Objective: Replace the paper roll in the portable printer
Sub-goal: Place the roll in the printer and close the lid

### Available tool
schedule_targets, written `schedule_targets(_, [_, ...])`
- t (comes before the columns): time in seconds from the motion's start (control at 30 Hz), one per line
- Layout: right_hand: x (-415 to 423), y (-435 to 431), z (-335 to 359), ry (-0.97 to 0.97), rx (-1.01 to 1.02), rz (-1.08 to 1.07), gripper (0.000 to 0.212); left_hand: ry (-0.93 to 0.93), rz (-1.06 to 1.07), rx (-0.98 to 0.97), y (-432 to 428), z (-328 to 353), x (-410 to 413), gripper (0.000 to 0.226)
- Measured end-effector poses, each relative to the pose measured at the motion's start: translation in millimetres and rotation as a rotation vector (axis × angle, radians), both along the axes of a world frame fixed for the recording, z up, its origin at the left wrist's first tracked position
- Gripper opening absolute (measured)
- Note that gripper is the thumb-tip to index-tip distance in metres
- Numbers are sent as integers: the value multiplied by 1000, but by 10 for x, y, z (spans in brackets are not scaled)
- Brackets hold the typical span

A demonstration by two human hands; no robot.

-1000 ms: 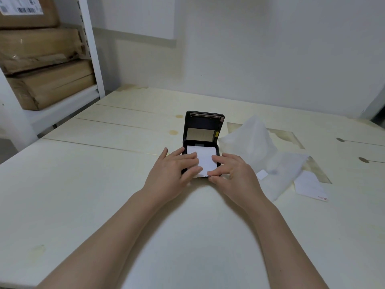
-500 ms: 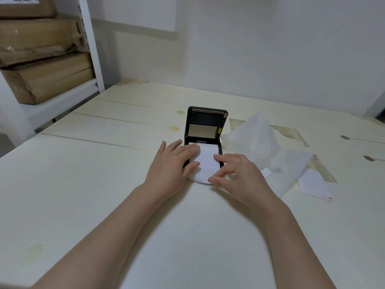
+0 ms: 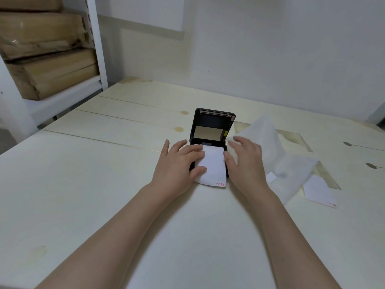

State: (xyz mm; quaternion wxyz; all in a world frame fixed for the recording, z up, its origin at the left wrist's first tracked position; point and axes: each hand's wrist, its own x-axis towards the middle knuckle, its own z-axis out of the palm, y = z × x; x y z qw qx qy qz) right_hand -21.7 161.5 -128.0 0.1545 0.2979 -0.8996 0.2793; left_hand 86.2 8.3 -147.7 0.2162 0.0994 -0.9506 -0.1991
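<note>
Take the portable printer (image 3: pixel 212 142) as your landmark; it sits near the middle of the pale surface (image 3: pixel 83 184) with its lid (image 3: pixel 214 126) standing open at the far side.

Left of the printer, your left hand (image 3: pixel 179 163) lies flat with its fingers spread over the printer's left edge and the left margin of the paper. Its grip is not closed on anything; it presses down rather than pinches.

Across the printer's open bay and out over its near edge runs the loose paper tail (image 3: pixel 212 167), its end, marked with small red print, resting on the surface. The roll itself is hidden under the tail and your fingers, so you cannot tell how it is seated. Judge this paper as thin, light and easily creased: it will slide or curl if released. Hold it at the side margins, flat, and avoid pinching the middle. The printer body looks rigid and light enough to skid, so steady it at its sides.

Just right of the printer, your right hand (image 3: pixel 245 161) rests with open fingers against the printer's right side, holding nothing.

Further right of the printer lie a crumpled white wrapper (image 3: pixel 277 155) and a loose slip (image 3: pixel 318 190).
</note>
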Motion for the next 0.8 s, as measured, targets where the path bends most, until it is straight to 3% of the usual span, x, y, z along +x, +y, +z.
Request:
schedule_targets(0.1, [-54, -42, 167, -32, -268, -32, 45, 10, 9, 30, -4, 9, 0, 48])
schedule_targets(0.2, [-144, -132, 464, -185, -306, 121, 53, 25, 16, 75, 6, 33, -5, 68])
schedule_targets(0.27, [-185, -193, 571, -261, -236, 203, 49, 48, 19, 83, 12, 33, -12, 82])
schedule_targets(0.33, [-204, -211, 566, -218, -235, 219, 41, 95, 50, 85, 12, 26, -10, 97])
schedule_targets(0.4, [-177, -177, 516, -206, -365, 187, 32, 143, 107, 85, 12, 24, -6, 113])
schedule_targets(0.5, [-100, -84, 458, -344, -552, 173, 22, 171, 166, 65, 24, 34, -8, 128])
schedule_targets(0.8, [126, 223, 105, -423, -528, 402, 31, 202, 119, -107, 9, 72, -4, 121])
